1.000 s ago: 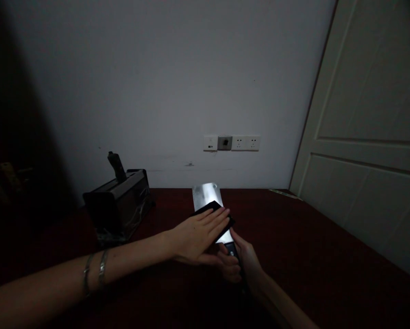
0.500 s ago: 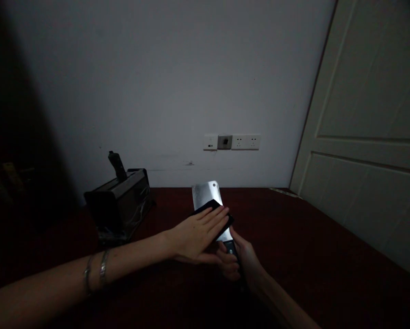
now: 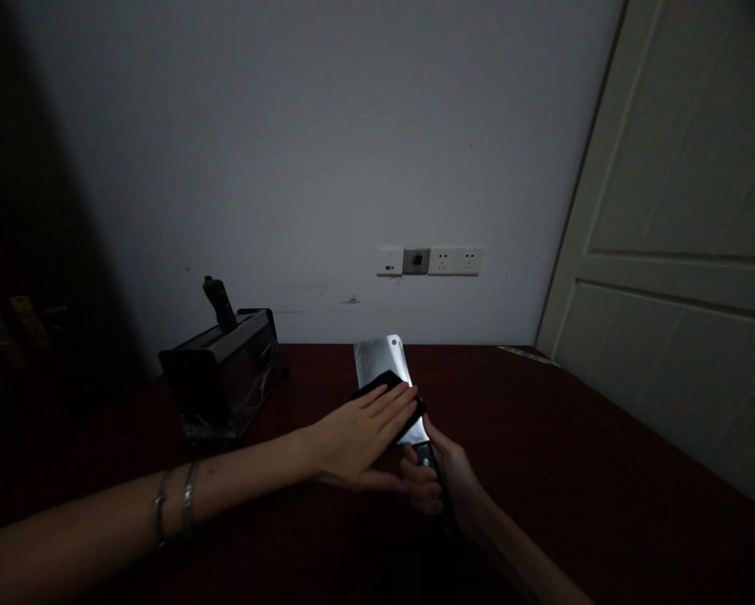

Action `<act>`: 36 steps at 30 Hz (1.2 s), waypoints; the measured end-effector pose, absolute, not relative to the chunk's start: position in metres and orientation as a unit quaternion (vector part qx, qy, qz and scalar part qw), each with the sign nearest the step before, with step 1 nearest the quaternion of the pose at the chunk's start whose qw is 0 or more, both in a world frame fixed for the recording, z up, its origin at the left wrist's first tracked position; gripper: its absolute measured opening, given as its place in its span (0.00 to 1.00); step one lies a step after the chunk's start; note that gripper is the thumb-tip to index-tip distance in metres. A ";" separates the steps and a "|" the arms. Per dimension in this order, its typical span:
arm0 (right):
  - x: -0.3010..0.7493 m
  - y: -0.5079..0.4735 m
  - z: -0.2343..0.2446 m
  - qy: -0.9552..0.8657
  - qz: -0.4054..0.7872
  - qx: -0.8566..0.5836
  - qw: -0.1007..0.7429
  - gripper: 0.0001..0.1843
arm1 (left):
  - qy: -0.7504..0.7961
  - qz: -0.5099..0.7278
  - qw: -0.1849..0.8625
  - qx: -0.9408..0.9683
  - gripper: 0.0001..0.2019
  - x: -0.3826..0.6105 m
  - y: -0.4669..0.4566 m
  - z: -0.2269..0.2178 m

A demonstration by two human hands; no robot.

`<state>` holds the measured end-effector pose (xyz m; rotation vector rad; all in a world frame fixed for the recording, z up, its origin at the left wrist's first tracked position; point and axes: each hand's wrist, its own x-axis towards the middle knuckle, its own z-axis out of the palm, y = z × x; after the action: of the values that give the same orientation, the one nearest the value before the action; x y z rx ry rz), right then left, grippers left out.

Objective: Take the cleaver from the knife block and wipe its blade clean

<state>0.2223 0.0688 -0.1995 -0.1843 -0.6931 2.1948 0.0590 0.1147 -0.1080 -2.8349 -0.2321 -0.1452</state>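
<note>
My right hand (image 3: 456,483) is wrapped round the black handle (image 3: 426,456) of a cleaver (image 3: 377,357), its broad shiny blade slanting up and away. Across the blade lies a dark cloth (image 3: 388,380). My left hand (image 3: 361,433) rests flat on this cloth, fingers stretched out together and thumb apart, pressing it against the metal. The cloth and the left hand hide the middle of the blade. Two bracelets circle the left wrist.
On the dark red table (image 3: 541,420), a knife block (image 3: 226,370) with a black-handled knife (image 3: 219,302) stands at the left. Behind are a pale wall with sockets (image 3: 455,261) and a white panelled door (image 3: 680,336) at the right.
My left hand and the cloth have shifted very slightly down and left along the blade. The right hand keeps its hold on the handle. The view has moved a little.
</note>
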 end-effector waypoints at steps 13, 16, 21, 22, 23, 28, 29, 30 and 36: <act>0.227 0.070 -0.196 -0.264 0.868 -0.039 0.419 0.23 | -0.039 -0.031 0.096 -0.994 0.38 0.056 0.126 -0.095; 0.227 0.071 -0.197 -0.265 0.869 -0.034 0.417 0.23 | -0.006 -0.014 0.070 -0.997 0.38 0.055 0.120 -0.096; 0.226 0.070 -0.198 -0.263 0.864 -0.044 0.428 0.24 | -0.011 -0.013 0.053 -0.998 0.36 0.055 0.127 -0.095; 0.226 0.070 -0.198 -0.260 0.864 -0.045 0.429 0.24 | -0.017 -0.016 0.052 -0.998 0.35 0.055 0.131 -0.094; 0.226 0.070 -0.197 -0.256 0.865 -0.047 0.429 0.24 | -0.024 -0.020 0.053 -0.998 0.35 0.056 0.133 -0.094; 0.227 0.071 -0.196 -0.249 0.864 -0.075 0.431 0.29 | 0.002 -0.020 0.052 -0.998 0.38 0.058 0.128 -0.098; 0.227 0.071 -0.196 -0.250 0.862 -0.083 0.433 0.31 | 0.011 -0.019 0.052 -0.998 0.39 0.058 0.125 -0.099; 0.227 0.071 -0.196 -0.251 0.860 -0.091 0.436 0.32 | 0.018 -0.020 0.053 -0.998 0.40 0.057 0.124 -0.100; 0.224 0.067 -0.198 -0.274 0.852 -0.090 0.438 0.29 | -0.056 -0.037 0.095 -0.993 0.38 0.055 0.146 -0.095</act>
<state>0.2235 0.0675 -0.1985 -0.2231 -0.6805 2.1170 0.0549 0.1459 -0.0953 -2.9455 -0.1661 -0.1090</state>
